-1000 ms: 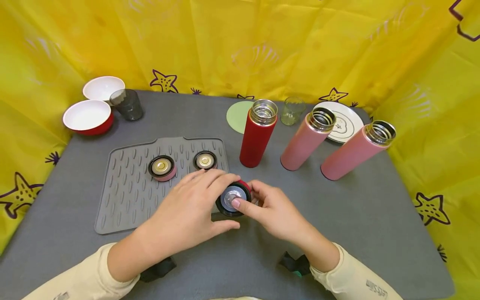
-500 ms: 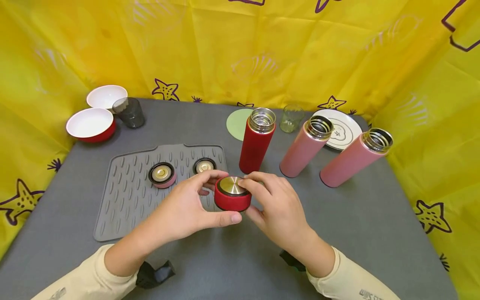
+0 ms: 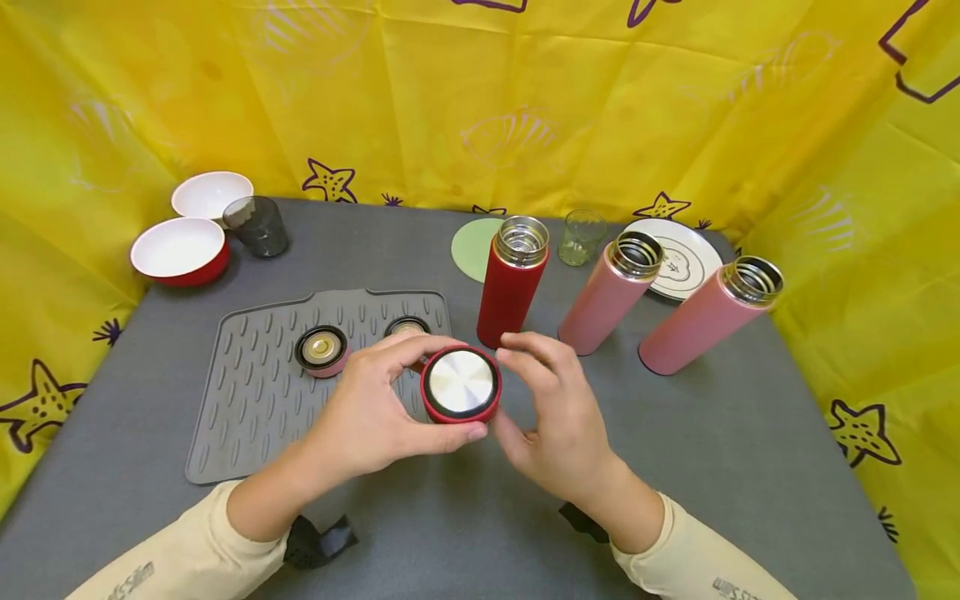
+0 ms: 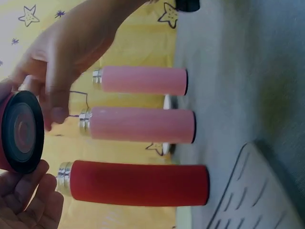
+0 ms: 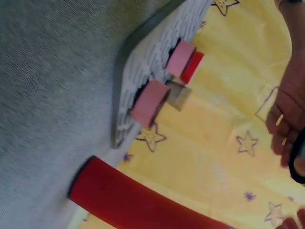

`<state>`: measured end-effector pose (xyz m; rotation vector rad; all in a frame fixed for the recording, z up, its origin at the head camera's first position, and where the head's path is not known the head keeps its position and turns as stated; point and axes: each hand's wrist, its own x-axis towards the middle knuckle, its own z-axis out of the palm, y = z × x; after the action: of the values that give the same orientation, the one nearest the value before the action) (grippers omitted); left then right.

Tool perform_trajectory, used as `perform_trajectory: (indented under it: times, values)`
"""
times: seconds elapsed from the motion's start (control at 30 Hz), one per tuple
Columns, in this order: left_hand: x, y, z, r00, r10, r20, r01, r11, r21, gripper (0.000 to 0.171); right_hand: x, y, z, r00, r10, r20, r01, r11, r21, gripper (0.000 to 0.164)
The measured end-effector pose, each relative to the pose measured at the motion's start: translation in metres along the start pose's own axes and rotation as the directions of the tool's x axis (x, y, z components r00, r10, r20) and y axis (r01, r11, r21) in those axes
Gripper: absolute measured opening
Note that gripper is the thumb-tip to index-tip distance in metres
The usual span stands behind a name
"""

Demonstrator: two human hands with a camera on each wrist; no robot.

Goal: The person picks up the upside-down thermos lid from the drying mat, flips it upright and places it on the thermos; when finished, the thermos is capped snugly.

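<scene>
My left hand (image 3: 367, 408) holds a red thermos lid (image 3: 461, 385) between thumb and fingers, its shiny metal top tilted toward me. In the left wrist view the lid's round black-rimmed underside faces the camera. My right hand (image 3: 558, 408) is just right of the lid, fingers loosely bent and seemingly apart from it. Behind them stand an uncapped red thermos bottle (image 3: 510, 296) and two uncapped pink bottles, one in the middle (image 3: 609, 293) and one at right (image 3: 705, 323). Two pink lids lie upside down on the mat: the left lid (image 3: 322, 348) and a partly hidden lid (image 3: 407, 326).
A grey ribbed drying mat (image 3: 240, 417) lies left of centre. A red-and-white bowl (image 3: 180, 250), a white bowl (image 3: 212, 193) and a dark glass (image 3: 258, 229) stand back left. At the back are a green disc (image 3: 471, 250), a clear glass (image 3: 580, 237) and a plate (image 3: 701, 250).
The lid has turned over from underside up to metal top up, then tilted toward me. My right fingers have let go of it and drawn slightly right; my left hand keeps hold.
</scene>
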<state>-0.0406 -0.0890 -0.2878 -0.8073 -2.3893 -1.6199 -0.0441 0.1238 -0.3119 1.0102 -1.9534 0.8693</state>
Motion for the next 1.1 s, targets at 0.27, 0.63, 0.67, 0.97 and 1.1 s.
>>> perform_trajectory:
  times: [0.27,0.63,0.67,0.97,1.1]
  values:
    - [0.046,0.010,-0.021,0.990,0.083,-0.110,-0.074,0.994,0.077,0.060,-0.014,0.038,0.019,0.803,0.566,0.186,-0.575,0.818,-0.006,0.102]
    - [0.135,0.006,-0.022,0.997,-0.014,-0.082,0.030,0.979,0.203,0.069,-0.019,0.092,0.056,0.411,0.872,0.268,-0.907,0.421,0.022,0.099]
    - [0.140,0.004,-0.019,0.997,-0.035,-0.071,0.049,0.978,0.201,0.070,-0.019,0.094,0.057,0.408,0.874,0.263,-0.909,0.416,0.027,0.095]
    - [0.162,-0.011,0.003,0.998,-0.059,0.008,0.054,0.955,0.292,0.072,-0.019,0.104,0.064,0.435,0.865,0.248,-0.889,0.457,-0.035,0.066]
    - [0.161,-0.018,0.006,0.997,-0.073,0.013,0.064,0.942,0.331,0.074,-0.019,0.105,0.064,0.434,0.865,0.252,-0.886,0.460,-0.053,0.064]
